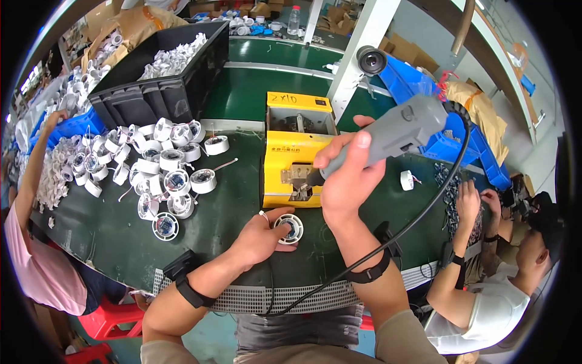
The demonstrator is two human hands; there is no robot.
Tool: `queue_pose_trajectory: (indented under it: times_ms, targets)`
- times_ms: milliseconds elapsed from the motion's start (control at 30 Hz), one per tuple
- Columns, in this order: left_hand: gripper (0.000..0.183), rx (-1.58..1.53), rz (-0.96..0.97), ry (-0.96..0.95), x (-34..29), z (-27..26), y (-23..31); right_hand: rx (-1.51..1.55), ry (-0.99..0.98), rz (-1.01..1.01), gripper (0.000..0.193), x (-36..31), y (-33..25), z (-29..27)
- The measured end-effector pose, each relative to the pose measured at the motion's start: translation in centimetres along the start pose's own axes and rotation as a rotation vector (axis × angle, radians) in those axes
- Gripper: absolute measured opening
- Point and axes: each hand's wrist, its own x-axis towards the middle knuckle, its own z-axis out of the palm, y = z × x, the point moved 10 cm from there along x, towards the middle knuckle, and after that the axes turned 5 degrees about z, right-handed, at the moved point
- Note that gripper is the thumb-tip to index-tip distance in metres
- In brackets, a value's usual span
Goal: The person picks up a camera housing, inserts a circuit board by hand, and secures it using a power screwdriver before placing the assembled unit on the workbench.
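My left hand (257,238) is closed round a white round plastic housing (297,234) on the green bench, its fingers over the dark circuit board inside. In my right hand (350,188) is a grey electric screwdriver (403,126), held slanted with its tip down to the left. The tip meets the front opening of a yellow screw feeder (276,153), beyond my left hand; whether it touches a screw there is too small to tell. A black coiled cord (459,118) leaves the screwdriver's upper end and runs down across my right forearm.
White housings with wires (173,161) are heaped left of the feeder, in front of a black crate (142,97) of white parts. One housing (407,180) lies at right. Blue bins (448,148) stand beyond it. A white post (364,36) rises behind. Co-workers' arms reach in at both sides.
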Motion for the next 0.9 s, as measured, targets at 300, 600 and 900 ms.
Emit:
queue_pose_trajectory:
  times_ms: [300,600,900]
  targets:
    - [0.039,0.016,0.0,0.051,0.1,-0.7,-0.3,-0.112,-0.063,0.011,0.032,-0.7,1.0,1.0]
    - [0.037,0.015,-0.003,0.064,0.2,-1.1,-0.4,-0.071,-0.156,0.066,0.03,-1.2,1.5,1.3]
    - [0.034,0.021,0.02,0.062,0.0,-0.8,0.2,0.047,-0.276,0.254,0.039,-5.7,2.1,0.7]
